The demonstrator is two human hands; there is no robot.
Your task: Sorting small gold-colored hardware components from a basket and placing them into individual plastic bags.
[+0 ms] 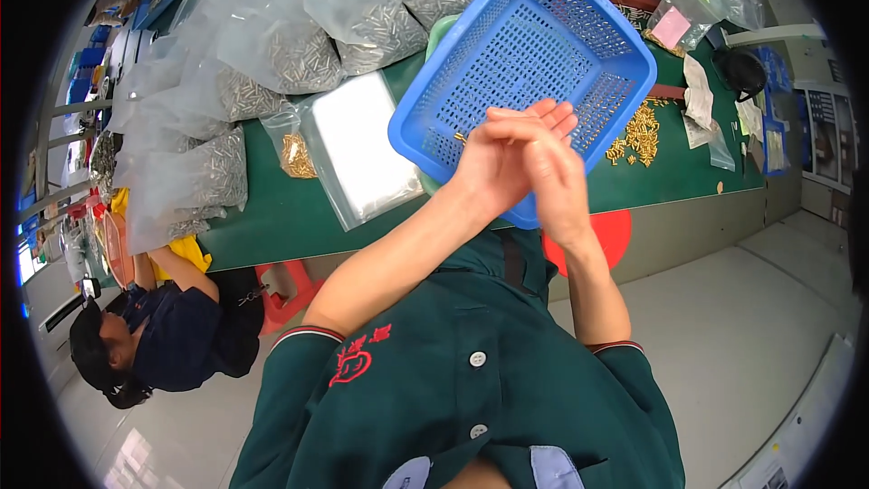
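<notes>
My left hand is palm up over the near side of a blue perforated plastic basket, its fingers stretched out. Across it lies my right hand, also with fingers extended, so part of the left palm is hidden. No held thing shows in either hand. A tiny gold-coloured piece sits inside the basket beside my left wrist. Right of the basket, a loose pile of small gold-coloured metal parts is spread on the green table.
Several clear bags of silvery metal parts crowd the back and left. Flat clear plastic bags lie left of the basket, by a small bag of gold-coloured parts. A red stool stands below the table. Another person works at left.
</notes>
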